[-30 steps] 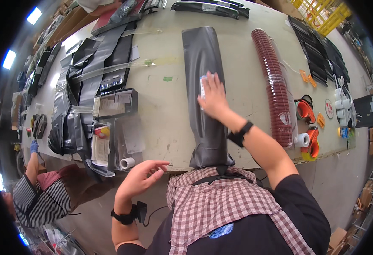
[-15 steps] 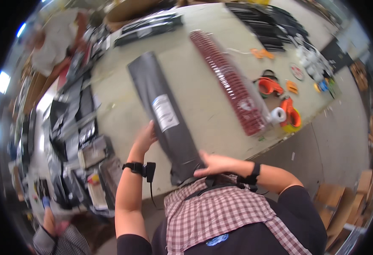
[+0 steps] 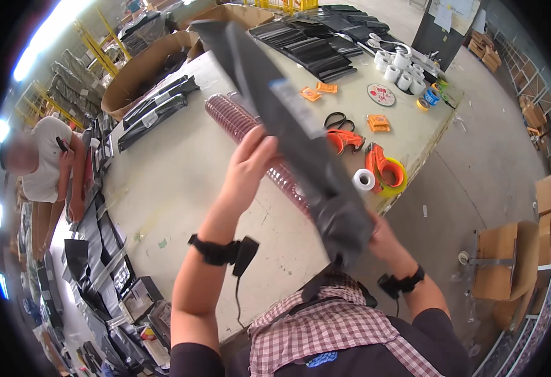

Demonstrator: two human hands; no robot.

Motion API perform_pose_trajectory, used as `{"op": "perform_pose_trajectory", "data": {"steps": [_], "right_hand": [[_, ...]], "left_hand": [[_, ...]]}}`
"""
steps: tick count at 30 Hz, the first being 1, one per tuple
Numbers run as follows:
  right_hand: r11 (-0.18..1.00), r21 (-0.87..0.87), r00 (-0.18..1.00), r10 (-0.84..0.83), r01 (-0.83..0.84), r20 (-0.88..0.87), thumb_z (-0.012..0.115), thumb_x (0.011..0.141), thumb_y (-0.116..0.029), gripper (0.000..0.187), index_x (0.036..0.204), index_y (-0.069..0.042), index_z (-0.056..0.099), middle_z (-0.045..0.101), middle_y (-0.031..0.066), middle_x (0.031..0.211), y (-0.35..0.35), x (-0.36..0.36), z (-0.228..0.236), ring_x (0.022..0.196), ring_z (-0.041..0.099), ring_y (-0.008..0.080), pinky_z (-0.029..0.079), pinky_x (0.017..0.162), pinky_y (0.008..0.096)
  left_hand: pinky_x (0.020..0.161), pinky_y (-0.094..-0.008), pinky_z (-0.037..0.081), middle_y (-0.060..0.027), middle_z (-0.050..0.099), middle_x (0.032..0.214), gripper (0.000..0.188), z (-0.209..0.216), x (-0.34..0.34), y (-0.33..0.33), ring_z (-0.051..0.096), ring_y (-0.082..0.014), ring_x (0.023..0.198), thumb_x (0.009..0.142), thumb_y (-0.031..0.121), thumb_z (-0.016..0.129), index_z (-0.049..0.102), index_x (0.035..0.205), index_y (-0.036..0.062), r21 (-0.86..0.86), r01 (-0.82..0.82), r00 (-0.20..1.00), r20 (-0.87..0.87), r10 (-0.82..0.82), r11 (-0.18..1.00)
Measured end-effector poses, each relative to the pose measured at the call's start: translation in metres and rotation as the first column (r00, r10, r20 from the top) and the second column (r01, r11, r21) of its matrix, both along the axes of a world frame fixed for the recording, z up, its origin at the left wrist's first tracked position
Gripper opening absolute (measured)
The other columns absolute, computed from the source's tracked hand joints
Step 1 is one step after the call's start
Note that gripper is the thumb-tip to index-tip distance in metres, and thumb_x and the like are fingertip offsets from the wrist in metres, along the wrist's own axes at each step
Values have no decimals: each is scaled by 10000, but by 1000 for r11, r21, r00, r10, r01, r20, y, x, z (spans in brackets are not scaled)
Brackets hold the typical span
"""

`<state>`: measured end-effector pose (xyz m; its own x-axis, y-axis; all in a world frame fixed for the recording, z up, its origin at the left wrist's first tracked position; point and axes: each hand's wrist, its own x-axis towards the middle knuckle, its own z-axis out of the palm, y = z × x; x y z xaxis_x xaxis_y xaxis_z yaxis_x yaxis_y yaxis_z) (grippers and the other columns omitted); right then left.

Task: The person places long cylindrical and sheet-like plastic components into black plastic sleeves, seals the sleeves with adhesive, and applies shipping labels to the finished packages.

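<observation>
the left hand (image 3: 250,160) is closed on the long side of a long black bag (image 3: 288,125), about halfway along it. the fingers curl round the edge and the thumb sits on top. the right hand (image 3: 376,235) grips the near end of the same bag, low down by the person's chest. most of that hand is hidden behind the bag, so only a bit of it and the wrist show. you cannot see how its fingers lie.

the bag is up in the air, over the big pale table (image 3: 175,188). it slants from the near right up to the far left. it is dark grey-black and shiny, flat like a long sleeve, with a white label (image 3: 291,103) that is too blurry to make out. the near end is crumpled and bunched up.

under the bag lies a long row of dark red rings (image 3: 238,122), partly covered by it. near the table edge are a white tape roll (image 3: 364,180), an orange tape holder (image 3: 385,168) and black scissors (image 3: 335,120). another person (image 3: 43,163) sits at the far left.
</observation>
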<state>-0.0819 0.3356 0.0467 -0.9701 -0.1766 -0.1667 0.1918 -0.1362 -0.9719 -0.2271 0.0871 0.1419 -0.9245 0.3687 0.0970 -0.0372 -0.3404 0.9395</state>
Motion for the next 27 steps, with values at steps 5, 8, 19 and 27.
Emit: {"op": "perform_pose_trajectory", "data": {"steps": [5,8,19,27], "right_hand": [[797,32,751,-553,603,-359,503,835,23,370,1200,-36,507,562,64,1075,92,-77,5,1035,532,118,436,863,262],[596,-270,517,-797,756,-311,467,870,-8,312,1176,-35,518,546,73,1077,130,-131,16,970,544,128,439,836,261],[285,957,854,509,-54,-103,714,695,-364,954,1372,18,161,363,267,1248,-65,-167,-49,1121,421,409,404,913,431],[-33,993,847,519,-114,115,774,583,-329,1280,1374,-104,-206,415,345,1095,-118,-179,-58,936,546,444,462,845,432]], "left_hand": [[898,-310,426,-84,461,1298,523,-24,-1,35,498,-163,1100,887,92,521,320,1370,90,-347,338,918,-84,-388,875],[813,-278,459,-78,592,1040,416,-66,28,28,575,-138,927,895,141,522,435,1292,53,-342,413,896,-15,-444,844],[836,-269,419,-42,583,1092,380,-142,237,-159,537,-123,954,913,268,484,483,1245,81,-424,-97,818,481,314,900],[738,-281,479,-48,598,1002,294,-159,328,-212,580,-147,855,881,189,537,519,1139,48,-328,-737,363,544,756,590]]}}
